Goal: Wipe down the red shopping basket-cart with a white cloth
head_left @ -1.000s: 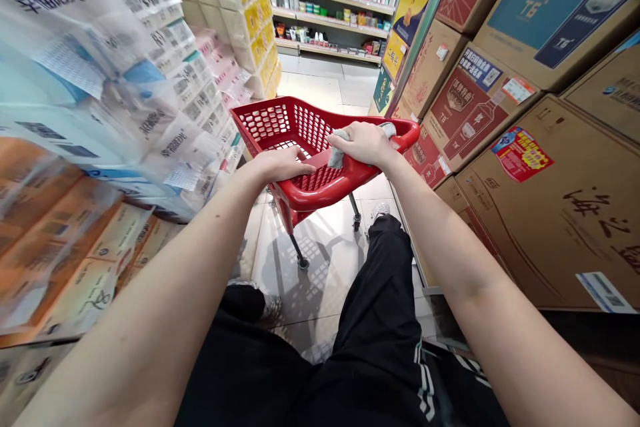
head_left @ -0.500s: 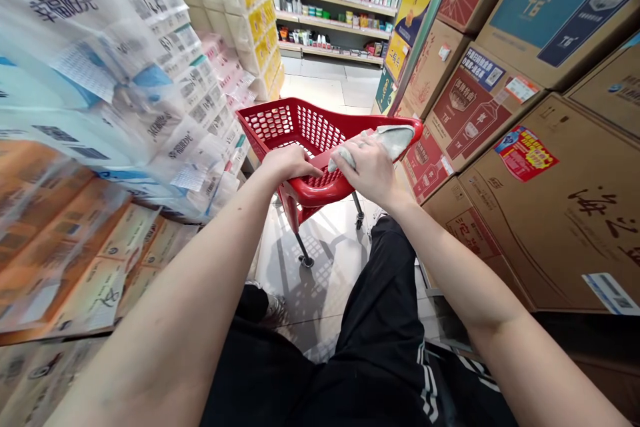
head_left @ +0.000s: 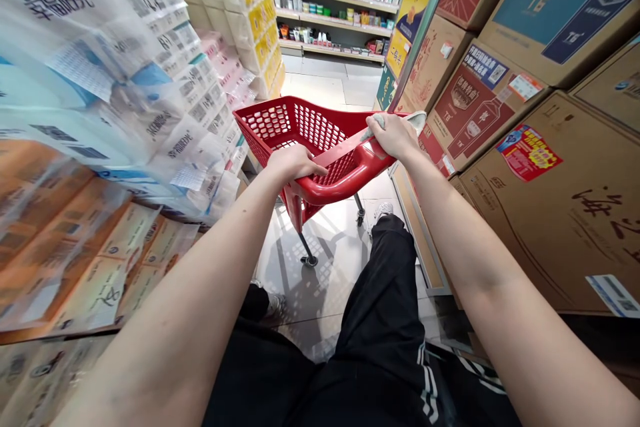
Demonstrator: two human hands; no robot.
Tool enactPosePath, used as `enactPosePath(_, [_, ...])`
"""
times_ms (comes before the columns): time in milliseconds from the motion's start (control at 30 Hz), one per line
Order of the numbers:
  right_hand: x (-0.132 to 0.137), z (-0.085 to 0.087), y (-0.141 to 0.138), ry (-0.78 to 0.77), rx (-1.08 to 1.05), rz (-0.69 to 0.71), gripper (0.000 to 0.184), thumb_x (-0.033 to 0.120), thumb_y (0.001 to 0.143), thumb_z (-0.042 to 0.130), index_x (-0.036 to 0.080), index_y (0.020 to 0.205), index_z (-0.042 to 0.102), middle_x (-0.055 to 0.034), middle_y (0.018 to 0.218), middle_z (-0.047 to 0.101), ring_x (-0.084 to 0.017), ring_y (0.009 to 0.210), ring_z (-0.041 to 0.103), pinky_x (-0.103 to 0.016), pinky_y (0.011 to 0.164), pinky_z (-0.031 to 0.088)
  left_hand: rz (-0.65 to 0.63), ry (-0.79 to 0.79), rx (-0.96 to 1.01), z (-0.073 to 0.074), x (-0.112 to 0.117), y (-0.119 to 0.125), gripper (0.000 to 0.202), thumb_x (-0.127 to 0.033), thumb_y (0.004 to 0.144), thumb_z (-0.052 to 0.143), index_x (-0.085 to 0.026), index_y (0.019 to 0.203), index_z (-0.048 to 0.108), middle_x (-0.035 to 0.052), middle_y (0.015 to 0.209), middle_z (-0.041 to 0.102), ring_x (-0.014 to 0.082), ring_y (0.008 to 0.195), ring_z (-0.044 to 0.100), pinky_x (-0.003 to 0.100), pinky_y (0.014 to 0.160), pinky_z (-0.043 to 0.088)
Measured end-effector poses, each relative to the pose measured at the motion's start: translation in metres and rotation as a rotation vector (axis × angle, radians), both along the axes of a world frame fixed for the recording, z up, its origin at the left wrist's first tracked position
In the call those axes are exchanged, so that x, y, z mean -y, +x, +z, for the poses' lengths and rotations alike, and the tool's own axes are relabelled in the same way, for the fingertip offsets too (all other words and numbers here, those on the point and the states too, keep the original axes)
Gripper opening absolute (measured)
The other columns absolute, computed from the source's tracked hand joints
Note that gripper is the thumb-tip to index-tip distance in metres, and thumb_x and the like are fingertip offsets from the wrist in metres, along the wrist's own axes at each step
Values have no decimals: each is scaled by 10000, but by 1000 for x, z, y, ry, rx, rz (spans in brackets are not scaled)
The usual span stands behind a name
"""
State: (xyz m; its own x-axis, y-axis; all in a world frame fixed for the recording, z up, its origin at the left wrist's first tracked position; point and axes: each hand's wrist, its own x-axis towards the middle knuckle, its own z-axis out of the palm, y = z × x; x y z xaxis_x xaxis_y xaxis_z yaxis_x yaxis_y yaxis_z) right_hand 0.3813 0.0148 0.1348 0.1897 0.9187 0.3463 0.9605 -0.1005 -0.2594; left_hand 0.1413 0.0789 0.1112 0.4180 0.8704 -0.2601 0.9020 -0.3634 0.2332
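A red plastic shopping cart (head_left: 320,127) with perforated basket walls stands in front of me on dark legs with castors. My left hand (head_left: 294,165) is closed on the left end of its rounded red handle (head_left: 345,187). On the right part of the rim, my right hand (head_left: 393,135) is pressed down with its fingers wrapped over a pale cloth (head_left: 417,121). Part of the cloth sticks out beyond the hand on the right, and a bit shows by the fingertips. The palm hides the rest.
Wrapped paper packs (head_left: 170,100) are stacked along the left side. Cardboard cartons (head_left: 550,193) rise on the right beside a metal post (head_left: 423,30). Shelves of bottles and tubes (head_left: 345,0) stand beyond the tiled floor (head_left: 320,90).
My right hand and the cloth have slid along the rim to the right and slightly away from me, uncovering the handle's right part. My left hand stays at the handle's left end.
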Motion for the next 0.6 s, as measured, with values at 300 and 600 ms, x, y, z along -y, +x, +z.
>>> enactPosePath(300, [26, -3, -39, 32, 67, 235, 467, 525, 999, 327, 211, 1061, 667, -97, 1107, 691, -281, 1062, 568, -429, 1007, 333, 16, 7, -19, 0, -6, -4, 608, -778, 579, 634, -268, 891, 747, 53, 897, 737, 277, 922, 654, 315, 773, 465])
enactPosePath(600, [12, 5, -30, -52, 30, 284, 479, 496, 1011, 316, 195, 1070, 684, -60, 1038, 723, -236, 984, 611, -350, 915, 371, 15, 6, 27, 5, 4, -5, 582, -769, 616, 618, -264, 873, 751, 53, 886, 738, 276, 904, 652, 322, 747, 461])
